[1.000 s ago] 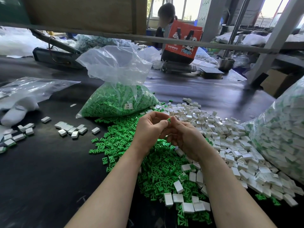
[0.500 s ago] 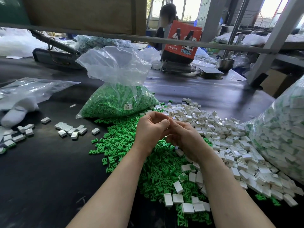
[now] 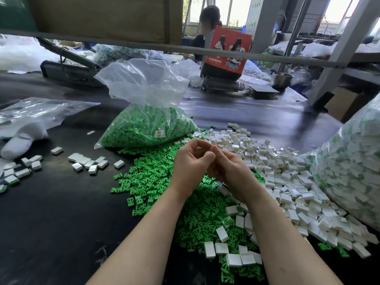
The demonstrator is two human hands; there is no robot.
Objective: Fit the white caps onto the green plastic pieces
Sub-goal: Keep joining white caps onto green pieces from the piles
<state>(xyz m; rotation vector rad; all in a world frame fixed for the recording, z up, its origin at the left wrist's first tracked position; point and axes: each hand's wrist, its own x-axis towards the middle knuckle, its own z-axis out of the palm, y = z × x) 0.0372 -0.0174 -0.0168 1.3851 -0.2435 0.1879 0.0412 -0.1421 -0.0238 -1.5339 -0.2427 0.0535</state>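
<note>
My left hand [image 3: 191,163] and my right hand [image 3: 230,169] meet fingertip to fingertip above the table, both pinched shut on one small part that the fingers hide. Under and in front of them spreads a heap of loose green plastic pieces [image 3: 148,182]. To the right lies a heap of white caps [image 3: 277,171], and a few more caps [image 3: 222,233] rest on the green pieces near my forearms. A clear bag of green pieces [image 3: 144,128] stands behind the hands.
Capped pieces [image 3: 88,161] lie in small groups on the dark table [image 3: 51,223] at the left. A large bag of white and green parts [image 3: 353,157] fills the right edge. A white glove [image 3: 18,145] lies far left. A person [image 3: 205,27] sits behind a red bag [image 3: 226,52].
Both hands have stayed together over the green heap, with the fingertips closing tighter. The bit of green seen between the fingers a second ago is now covered.
</note>
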